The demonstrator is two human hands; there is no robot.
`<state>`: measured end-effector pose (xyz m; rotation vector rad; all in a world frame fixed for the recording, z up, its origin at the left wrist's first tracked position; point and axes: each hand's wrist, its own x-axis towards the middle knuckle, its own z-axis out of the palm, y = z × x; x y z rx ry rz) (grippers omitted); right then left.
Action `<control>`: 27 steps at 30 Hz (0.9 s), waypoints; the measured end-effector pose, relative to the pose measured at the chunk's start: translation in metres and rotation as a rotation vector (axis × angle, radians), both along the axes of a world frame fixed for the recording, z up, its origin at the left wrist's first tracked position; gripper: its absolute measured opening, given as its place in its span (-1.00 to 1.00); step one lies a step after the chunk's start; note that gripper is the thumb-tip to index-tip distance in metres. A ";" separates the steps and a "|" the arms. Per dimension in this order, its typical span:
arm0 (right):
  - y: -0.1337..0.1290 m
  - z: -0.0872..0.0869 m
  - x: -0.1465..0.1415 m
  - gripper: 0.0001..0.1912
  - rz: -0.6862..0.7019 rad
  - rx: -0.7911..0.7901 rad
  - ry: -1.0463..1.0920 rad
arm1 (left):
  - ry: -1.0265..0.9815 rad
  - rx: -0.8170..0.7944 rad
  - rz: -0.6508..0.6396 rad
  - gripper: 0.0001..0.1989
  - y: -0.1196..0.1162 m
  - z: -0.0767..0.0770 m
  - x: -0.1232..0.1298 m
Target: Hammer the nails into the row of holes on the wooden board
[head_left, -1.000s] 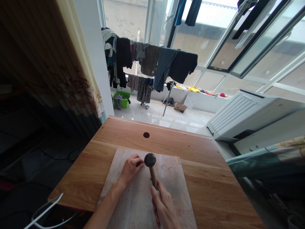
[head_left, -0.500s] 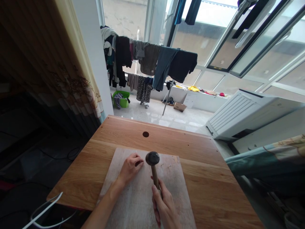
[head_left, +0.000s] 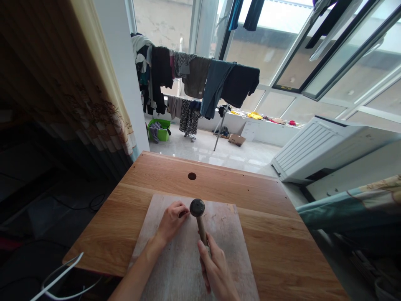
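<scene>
My right hand (head_left: 216,265) is wrapped round the wooden handle of a hammer (head_left: 197,207) with a thick, dark, round head. The head is raised over the board, just right of my left fingertips. Against a flat, pale, worn wooden board (head_left: 175,267), my left hand (head_left: 173,218) pinches thumb and forefinger together on a small nail, mostly hidden by the fingers. To the right of the hammer head, several thin nails (head_left: 223,218) stick up from the board in a loose row.
The board lies on a brown wooden table (head_left: 282,242) with a round hole (head_left: 192,176) near its far edge. White cable (head_left: 62,274) loops by the left corner. Beyond stand a clothes rack with laundry (head_left: 216,83), a green basket (head_left: 163,133) and a white appliance (head_left: 326,146). Curtains (head_left: 106,113) hang at the left.
The hammer head has shifted slightly left, closer to my left fingertips, uncovering another nail behind it. My left hand keeps its pinch in nearly the same place.
</scene>
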<state>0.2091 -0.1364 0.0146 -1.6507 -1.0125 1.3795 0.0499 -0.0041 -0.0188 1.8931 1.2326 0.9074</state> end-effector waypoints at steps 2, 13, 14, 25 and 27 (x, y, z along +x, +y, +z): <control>0.001 0.006 0.000 -0.21 0.021 0.007 0.030 | 0.002 0.007 0.002 -0.85 0.000 0.000 0.000; -0.004 -0.003 -0.003 -0.18 -0.061 0.025 -0.042 | 0.011 0.004 -0.001 -0.84 0.000 -0.001 0.000; -0.003 -0.003 -0.001 -0.19 -0.055 0.015 -0.033 | 0.010 0.002 -0.001 -0.84 0.000 -0.001 0.000; -0.022 -0.015 -0.002 -0.08 -0.132 0.015 0.057 | -0.001 -0.032 0.006 -0.87 -0.001 0.002 0.002; -0.031 -0.026 0.002 -0.10 -0.152 0.008 0.034 | -0.018 -0.056 -0.015 -0.88 -0.002 0.006 -0.002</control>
